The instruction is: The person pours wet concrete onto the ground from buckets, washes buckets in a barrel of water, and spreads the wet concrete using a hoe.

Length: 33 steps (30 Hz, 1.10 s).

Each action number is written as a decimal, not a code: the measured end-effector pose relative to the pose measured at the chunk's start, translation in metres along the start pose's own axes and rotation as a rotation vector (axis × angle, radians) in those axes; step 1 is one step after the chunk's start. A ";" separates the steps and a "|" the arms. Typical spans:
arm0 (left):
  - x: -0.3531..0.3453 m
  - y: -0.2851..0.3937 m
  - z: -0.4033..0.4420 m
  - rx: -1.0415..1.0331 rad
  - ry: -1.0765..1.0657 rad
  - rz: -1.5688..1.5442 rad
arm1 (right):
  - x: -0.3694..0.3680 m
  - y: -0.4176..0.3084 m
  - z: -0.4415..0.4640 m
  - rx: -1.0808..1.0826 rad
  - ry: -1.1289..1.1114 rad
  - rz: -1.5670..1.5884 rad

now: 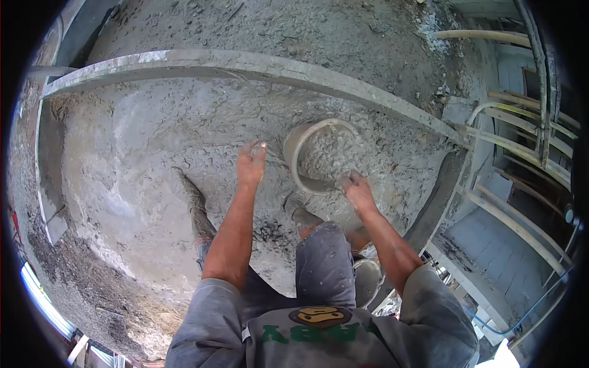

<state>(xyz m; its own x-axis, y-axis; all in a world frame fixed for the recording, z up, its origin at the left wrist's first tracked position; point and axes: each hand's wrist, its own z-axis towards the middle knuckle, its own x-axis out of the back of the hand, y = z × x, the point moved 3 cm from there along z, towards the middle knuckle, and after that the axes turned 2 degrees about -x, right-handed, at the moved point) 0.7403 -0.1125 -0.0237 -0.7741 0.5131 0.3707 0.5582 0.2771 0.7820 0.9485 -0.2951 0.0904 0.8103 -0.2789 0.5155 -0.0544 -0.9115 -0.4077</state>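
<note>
A mortar-smeared bucket [292, 149] is tipped over the wet cement, its wide mouth facing away from my body. Grey wet mix shows inside and around its mouth; I cannot tell where one ends and the other begins. My right hand [357, 190] has its fingers closed on the near right part of the bucket's rim. Left of the bucket, apart from it, my left hand [251, 162] is raised with curved fingers spread and nothing between them. Both hands are smudged with cement.
My feet stand in the wet cement [147, 153]. A long formwork board [257, 66] bounds it at the far side, with another side board [438, 196] at the right. A second bucket [368, 279] is beside my right leg. Wooden poles [515, 227] stand at the right.
</note>
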 end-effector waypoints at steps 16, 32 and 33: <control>0.427 -0.088 -0.081 0.458 0.364 -0.152 | -0.072 -0.075 -0.043 -0.137 -0.018 0.053; 0.492 0.069 0.024 0.082 0.155 -0.541 | 0.224 -0.415 -0.434 0.583 0.499 -0.282; 0.502 0.070 0.021 0.115 0.190 -0.532 | 0.241 -0.438 -0.466 0.547 0.574 -0.277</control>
<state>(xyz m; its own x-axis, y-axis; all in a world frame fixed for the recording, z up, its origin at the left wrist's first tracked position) 0.3973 0.1813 0.2069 -0.9913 0.1272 0.0327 0.0978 0.5490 0.8301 0.8957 -0.1042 0.7447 0.3219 -0.3124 0.8937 0.5134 -0.7356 -0.4420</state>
